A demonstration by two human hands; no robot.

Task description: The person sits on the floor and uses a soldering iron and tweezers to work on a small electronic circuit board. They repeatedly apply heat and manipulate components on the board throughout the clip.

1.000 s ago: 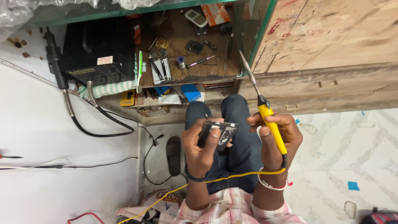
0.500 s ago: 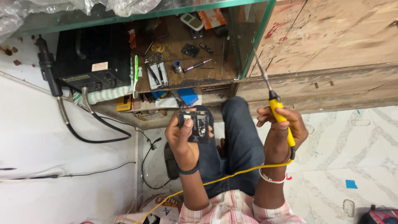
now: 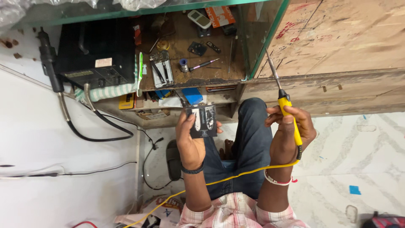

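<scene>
My left hand (image 3: 190, 139) grips a small dark electronic module (image 3: 202, 121) with silver parts, held up in front of the workbench edge. My right hand (image 3: 289, 134) is closed around the yellow handle of a soldering iron (image 3: 286, 105). Its thin metal tip points up and away, toward the green frame post (image 3: 265, 40). A yellow cord (image 3: 219, 180) runs from the iron's handle down across my lap. The iron's tip is well apart from the module.
A wooden workbench (image 3: 190, 74) carries tweezers, a screwdriver, small parts and a black station box (image 3: 97, 55) with hoses. A brown wooden panel (image 3: 337, 38) stands at right. My jeans leg (image 3: 249, 143) and a sandal (image 3: 173, 158) are on the floor below.
My left hand moved the module a little to the left and upward, and turned it so its face shows. My right hand with the soldering iron stayed nearly in place.
</scene>
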